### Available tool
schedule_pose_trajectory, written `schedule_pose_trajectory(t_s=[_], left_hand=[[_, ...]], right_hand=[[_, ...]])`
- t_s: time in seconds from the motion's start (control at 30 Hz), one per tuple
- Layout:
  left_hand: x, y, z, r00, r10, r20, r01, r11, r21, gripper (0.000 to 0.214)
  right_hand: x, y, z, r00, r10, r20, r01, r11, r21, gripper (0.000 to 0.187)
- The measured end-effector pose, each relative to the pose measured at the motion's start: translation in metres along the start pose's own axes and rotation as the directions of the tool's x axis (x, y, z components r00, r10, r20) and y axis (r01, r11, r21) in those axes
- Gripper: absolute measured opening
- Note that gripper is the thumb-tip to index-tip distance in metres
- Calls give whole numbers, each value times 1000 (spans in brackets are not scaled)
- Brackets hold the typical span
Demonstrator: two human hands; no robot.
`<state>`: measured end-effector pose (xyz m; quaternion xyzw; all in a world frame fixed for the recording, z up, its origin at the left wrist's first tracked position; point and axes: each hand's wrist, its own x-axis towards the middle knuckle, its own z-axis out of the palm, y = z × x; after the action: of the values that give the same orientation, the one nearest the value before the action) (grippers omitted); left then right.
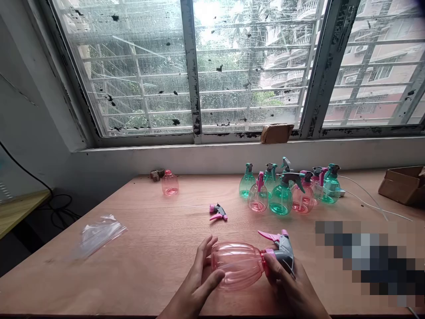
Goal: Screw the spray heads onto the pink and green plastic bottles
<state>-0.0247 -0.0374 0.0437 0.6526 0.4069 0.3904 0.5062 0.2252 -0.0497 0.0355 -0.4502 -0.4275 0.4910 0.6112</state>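
A pink transparent spray bottle [236,264] lies on its side near the front edge of the wooden table [149,248]. My left hand [198,281] cups the bottle's round body, fingers curled around its base. My right hand [288,283] grips the neck, at the pink collar under the grey spray head [284,249], whose pink trigger points up and left. Both hands hold the same bottle, just above the table top.
A cluster of several green and pink spray bottles [285,190] stands at the back right. A loose spray head [218,212] lies mid-table, a headless pink bottle [170,183] at the back, a clear plastic bag [98,234] on the left, a cardboard box [403,184] far right.
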Motion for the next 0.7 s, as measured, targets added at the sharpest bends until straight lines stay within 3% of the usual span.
schedule_pose_trajectory(t_s=[0.13,0.27,0.47,0.6,0.7], left_hand=[[-2,2,2,997,-2,75,-12,983,182,93],[-4,6,4,997,-12,78,-12,953,304,93],[-3,6,6,1000,23,19,-28,953,300,90],[-3,3,2,999,19,43,-31,956,290,93],[-3,6,0,997,0,72,-15,977,214,82]], right_hand=[[2,1,-2,1000,-20,-7,20,1000,-2,51],[2,2,-3,1000,11,7,-11,1000,-11,53],[6,8,-7,1000,17,16,-17,1000,5,51],[9,13,-10,999,22,36,-21,999,-32,50],[7,10,-9,999,2,32,-1,999,-45,49]])
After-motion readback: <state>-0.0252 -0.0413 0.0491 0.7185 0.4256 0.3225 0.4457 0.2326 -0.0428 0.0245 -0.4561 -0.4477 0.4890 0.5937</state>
